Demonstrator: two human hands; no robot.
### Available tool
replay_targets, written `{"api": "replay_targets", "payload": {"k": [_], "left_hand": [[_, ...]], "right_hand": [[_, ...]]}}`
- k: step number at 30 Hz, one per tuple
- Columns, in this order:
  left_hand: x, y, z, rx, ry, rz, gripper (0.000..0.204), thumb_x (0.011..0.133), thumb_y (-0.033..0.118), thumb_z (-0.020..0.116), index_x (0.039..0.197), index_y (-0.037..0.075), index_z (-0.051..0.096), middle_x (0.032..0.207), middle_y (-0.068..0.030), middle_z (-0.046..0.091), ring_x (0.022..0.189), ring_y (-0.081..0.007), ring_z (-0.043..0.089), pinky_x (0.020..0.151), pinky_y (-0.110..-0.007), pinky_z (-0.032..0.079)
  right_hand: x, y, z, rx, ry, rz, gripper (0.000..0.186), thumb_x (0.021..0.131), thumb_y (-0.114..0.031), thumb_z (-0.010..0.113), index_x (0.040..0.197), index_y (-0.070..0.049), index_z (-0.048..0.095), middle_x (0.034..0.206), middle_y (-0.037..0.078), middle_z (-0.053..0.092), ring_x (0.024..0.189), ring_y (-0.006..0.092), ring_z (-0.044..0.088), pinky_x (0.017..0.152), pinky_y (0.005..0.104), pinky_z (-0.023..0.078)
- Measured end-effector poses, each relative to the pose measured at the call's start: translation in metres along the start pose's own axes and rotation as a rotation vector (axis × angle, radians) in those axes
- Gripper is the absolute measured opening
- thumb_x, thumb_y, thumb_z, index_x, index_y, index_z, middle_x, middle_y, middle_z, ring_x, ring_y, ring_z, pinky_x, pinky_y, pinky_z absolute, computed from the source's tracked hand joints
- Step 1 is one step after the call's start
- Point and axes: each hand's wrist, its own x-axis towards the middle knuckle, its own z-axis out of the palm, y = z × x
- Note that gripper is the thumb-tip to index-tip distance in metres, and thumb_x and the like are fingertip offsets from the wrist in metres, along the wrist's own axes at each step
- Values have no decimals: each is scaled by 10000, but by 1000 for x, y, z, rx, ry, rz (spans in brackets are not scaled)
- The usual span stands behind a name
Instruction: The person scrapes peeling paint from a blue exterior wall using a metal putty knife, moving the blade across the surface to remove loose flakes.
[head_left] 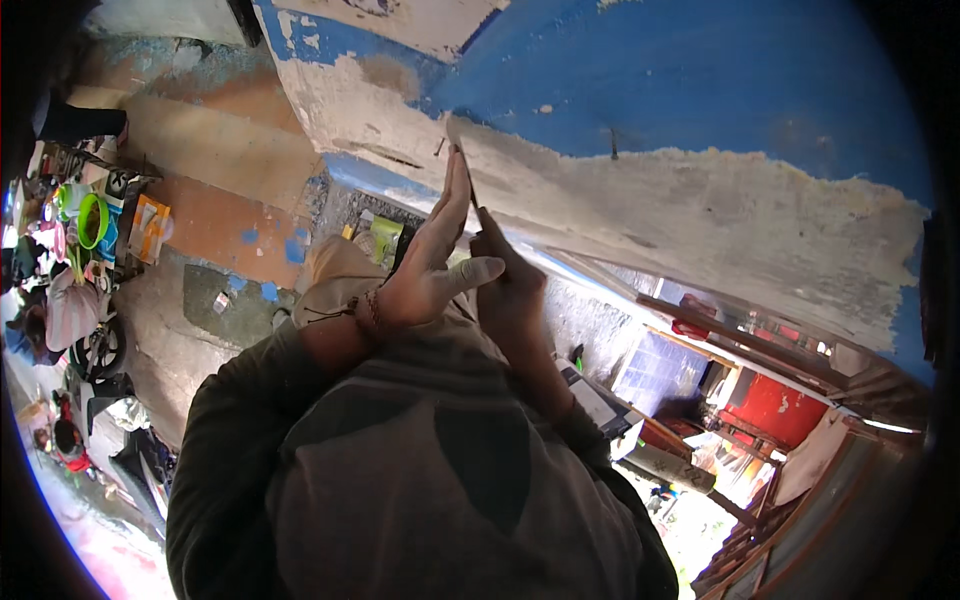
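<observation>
My right hand (512, 290) is closed around the handle of a scraper (473, 188), whose thin blade shows nearly edge-on. The blade points up toward the wall (640, 200), its tip at the border of the blue paint and the bare whitish band. My left hand (435, 250) lies flat along the blade's left side, fingers straight and together, thumb stretched toward my right hand. The thumb and fingers look dusted with pale powder. A small nail (438, 147) sticks out just left of the blade tip, and another nail (614, 145) farther right.
Left of me, tiled floor (225, 225) carries blue paint spots. Beyond it are an orange-and-white packet (150, 228), a green ring-shaped item (93, 221) and a motorbike wheel (97, 347). A green packet (383, 238) lies below the wall. At right stands a red panel (775, 418).
</observation>
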Motion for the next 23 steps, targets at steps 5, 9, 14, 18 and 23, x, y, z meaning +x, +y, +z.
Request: {"api": "replay_targets", "payload": {"k": [5, 9, 14, 18, 23], "left_hand": [[13, -5, 1, 28, 39, -12, 996, 766, 270, 624, 1374, -68, -89, 1455, -248, -125, 1359, -300, -108, 1090, -390, 19], [2, 1, -3, -115, -14, -97, 978, 750, 207, 627, 1376, -71, -71, 1457, -251, -109, 1363, -300, -92, 1090, -378, 21], [8, 6, 6, -34, 69, -65, 1009, 726, 169, 633, 1380, -40, -107, 1472, -197, -130, 1367, -292, -74, 1091, -391, 18], [-1, -1, -4, 46, 10, -22, 1017, 734, 183, 633, 1380, -25, -124, 1462, -205, -164, 1359, -298, -125, 1090, -392, -10], [0, -8, 1, -4, -22, 7, 1101, 697, 297, 685, 1388, -18, -113, 1462, -199, -156, 1349, -317, -164, 1088, -439, -28]], "right_hand": [[17, 2, -1, 12, -52, 54, 379, 849, -79, 503, 1226, -49, 520, 809, 175, 641, 805, 235, 657, 687, 327, 488], [3, -1, 2, 101, 19, -5, 385, 851, -97, 506, 1233, -57, 515, 842, 153, 639, 751, 232, 655, 658, 317, 489], [9, -2, 4, 75, -15, 84, 407, 834, -80, 505, 1239, -43, 505, 856, 159, 635, 745, 256, 652, 672, 316, 495], [2, 5, 12, 88, 15, -45, 433, 814, -77, 527, 1245, -56, 501, 861, 167, 642, 799, 266, 657, 697, 324, 497], [-3, 7, -2, 58, -70, 122, 432, 846, -152, 564, 1265, -79, 487, 913, 188, 652, 871, 284, 651, 733, 303, 495]]}}
